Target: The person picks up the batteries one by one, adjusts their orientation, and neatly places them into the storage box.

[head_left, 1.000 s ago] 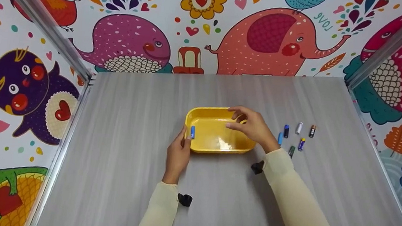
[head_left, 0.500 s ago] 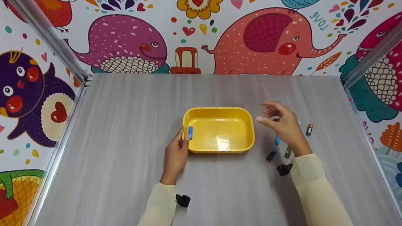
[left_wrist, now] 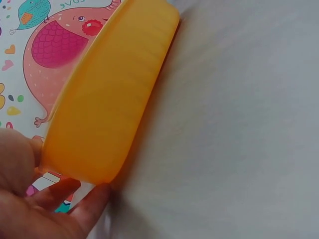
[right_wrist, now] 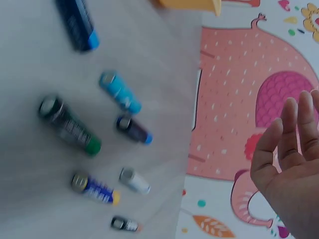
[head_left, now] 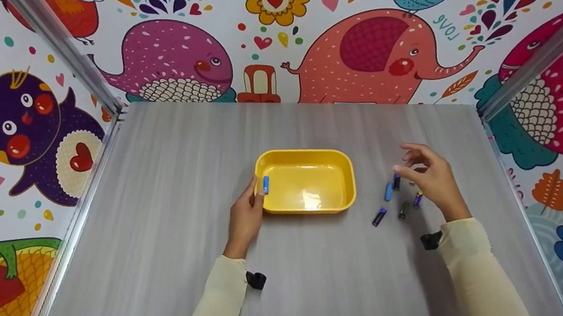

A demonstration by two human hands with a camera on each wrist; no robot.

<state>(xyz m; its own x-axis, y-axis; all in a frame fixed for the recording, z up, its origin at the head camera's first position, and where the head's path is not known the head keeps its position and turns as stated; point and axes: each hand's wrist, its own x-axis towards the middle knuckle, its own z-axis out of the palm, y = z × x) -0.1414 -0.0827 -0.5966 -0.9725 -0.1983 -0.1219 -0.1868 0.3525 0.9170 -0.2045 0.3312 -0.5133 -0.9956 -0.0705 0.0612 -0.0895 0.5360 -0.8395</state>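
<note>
My left hand (head_left: 245, 219) grips the left end of a yellow plastic tray (head_left: 302, 211), thumb at the rim and fingers along the outer wall. Inside, by that thumb, lies a blue battery (head_left: 266, 185). My right hand (head_left: 432, 177) hovers right of the tray, fingers loosely bent and holding nothing. Around and below it lie several batteries: a light blue one (head_left: 388, 191), a green one (head_left: 404, 210), a purple-and-yellow one (head_left: 418, 199) and two dark ones with blue ends (right_wrist: 79, 25). The right wrist view also shows a white battery (right_wrist: 134, 180) and a small black one (right_wrist: 125, 223).
The grey wood-grain table (head_left: 168, 209) is bounded by walls printed with cartoon animals (head_left: 177, 60). Metal posts (head_left: 538, 64) stand at the back corners. A small black device (head_left: 255, 280) is worn at each wrist.
My right hand has moved right, from over the tray to above the loose batteries. A dark battery it was covering now shows. The left hand keeps its hold on the tray.
</note>
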